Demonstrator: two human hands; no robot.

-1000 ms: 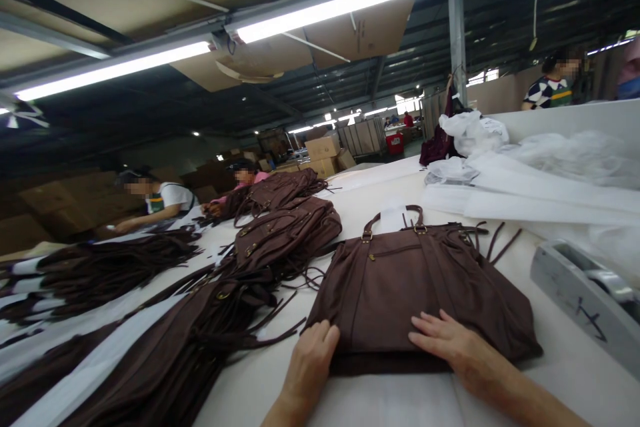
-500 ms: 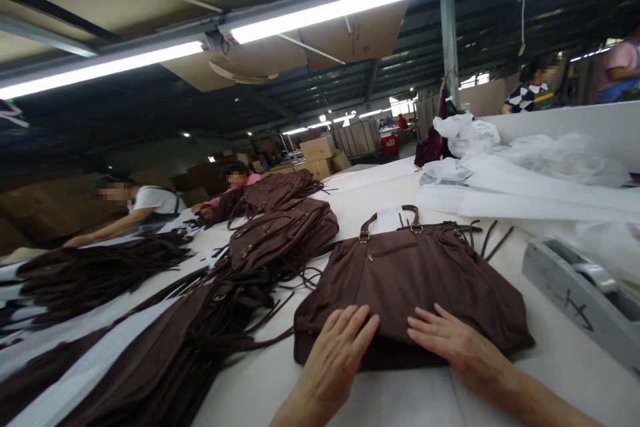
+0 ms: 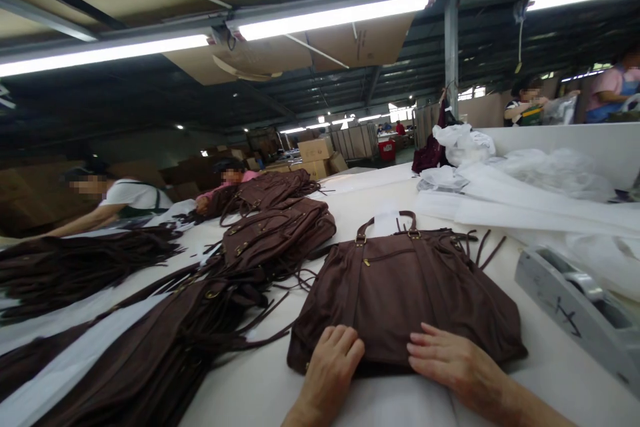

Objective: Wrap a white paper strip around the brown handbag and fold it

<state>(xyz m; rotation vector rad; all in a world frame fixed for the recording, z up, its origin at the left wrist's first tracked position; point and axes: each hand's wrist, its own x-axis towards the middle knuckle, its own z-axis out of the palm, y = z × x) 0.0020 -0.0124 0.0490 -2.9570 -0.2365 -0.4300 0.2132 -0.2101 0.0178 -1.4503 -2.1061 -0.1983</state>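
A dark brown handbag [image 3: 390, 300] lies on the white table in front of me, its two-buckled handle pointing away and a short zip across its upper front. White paper [image 3: 387, 219] shows at the handle. At the bag's lower left edge, my left hand [image 3: 333, 363] has its fingers bent and closed against the leather; the fingertips are partly hidden. My right hand [image 3: 457, 360] lies along the lower front, fingers stretched out and touching the bag. Thin straps [image 3: 483, 247] trail from the bag's upper right side.
Stacked brown bags [image 3: 130, 347] cover the left side, with more bags [image 3: 280, 233] behind. To the right stands a grey tape dispenser [image 3: 565, 300]. White plastic sheets [image 3: 525, 190] lie beyond it. Co-workers [image 3: 135, 197] lean over the table at left; others are at the far right.
My left hand's fingers have gone from stretched out to bent at the bag's lower edge. The right hand stays flat on the front, slightly lower. The view has shifted a little.
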